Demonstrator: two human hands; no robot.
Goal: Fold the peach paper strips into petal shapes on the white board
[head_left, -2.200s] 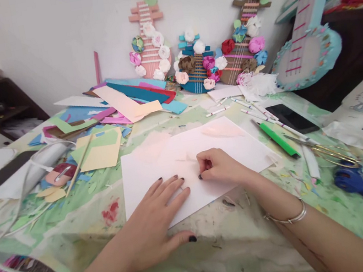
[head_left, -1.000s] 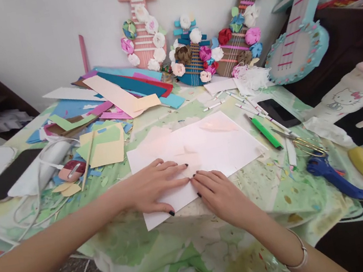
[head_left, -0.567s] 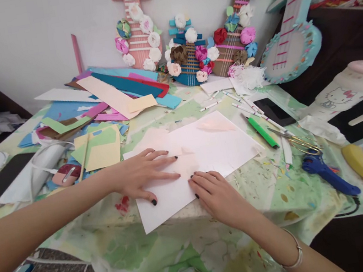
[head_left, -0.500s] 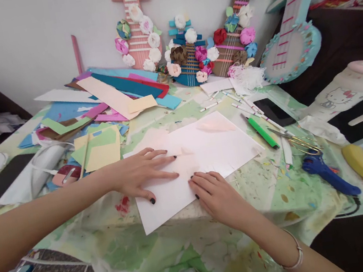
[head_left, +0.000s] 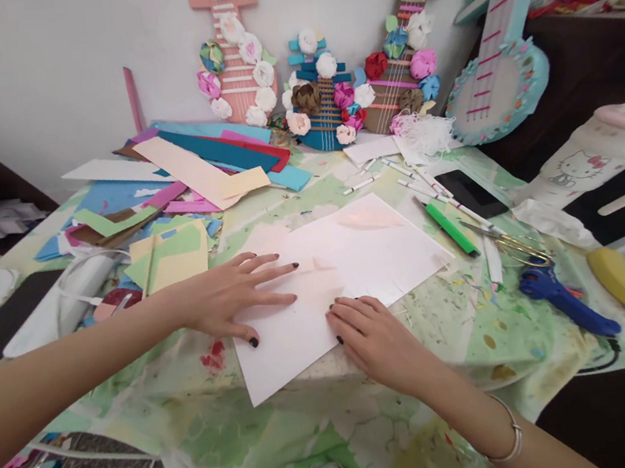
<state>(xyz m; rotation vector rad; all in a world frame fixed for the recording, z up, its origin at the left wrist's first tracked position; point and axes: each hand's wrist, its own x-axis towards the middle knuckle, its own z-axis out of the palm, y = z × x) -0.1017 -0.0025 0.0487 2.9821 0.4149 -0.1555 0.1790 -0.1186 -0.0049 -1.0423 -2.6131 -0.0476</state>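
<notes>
Head view: our left fingers [head_left: 271, 274] spread wide, empty, probably steadying the white sheet [head_left: 289, 350]; our right fingers [head_left: 356, 318] bend, hold unclear.

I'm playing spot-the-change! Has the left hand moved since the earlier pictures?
Yes. The left hand moved left: its thumb is now closer to the red stain on the tablecloth.

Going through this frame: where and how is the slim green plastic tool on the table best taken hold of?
Probably around the middle of the slim green plastic tool, pinched across its long sides, the right hand coming from the near side. It lies flat and diagonal, narrow dark tip pointing away from the person; the gold-handled metal scissors crowd its right.
</notes>
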